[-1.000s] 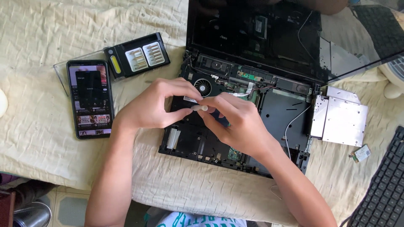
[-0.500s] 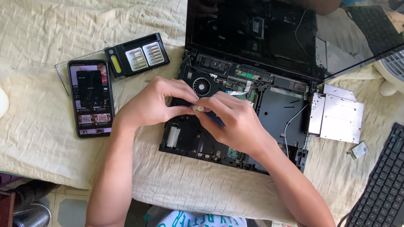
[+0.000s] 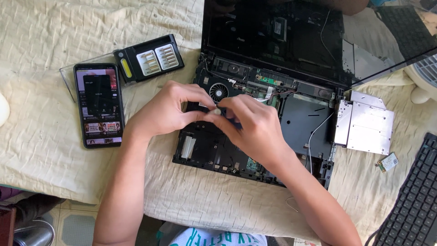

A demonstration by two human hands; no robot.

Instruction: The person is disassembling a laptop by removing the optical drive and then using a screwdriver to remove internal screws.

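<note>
1. Over the opened laptop base (image 3: 300,123), both my hands meet, just below the cooling fan (image 3: 219,92).
2. L hand (image 3: 170,109): fingers curled, thumb + forefinger pinched on a small white part (image 3: 217,110) at the fingertips.
3. R hand (image 3: 252,127): fingers bunched tight, tips pressed against the same white part from the other side. Can't tell what else it grips; a dark tool may be under the fingers, too hidden to confirm.
4. White part sits between the two hands' tips, touching both, held above the base's left half, near the fan.
5. Laptop lid (image 3: 273,36) open, screen dark, chassis on a cream cloth (image 3: 45,150).
6. L of my L hand: smartphone (image 3: 99,105), screen lit, and a black bit case (image 3: 149,58) just beside it.
7. R of chassis: silver optical drive (image 3: 366,123), a small circuit card (image 3: 388,162) near it, black keyboard (image 3: 409,200) at far R edge.
</note>
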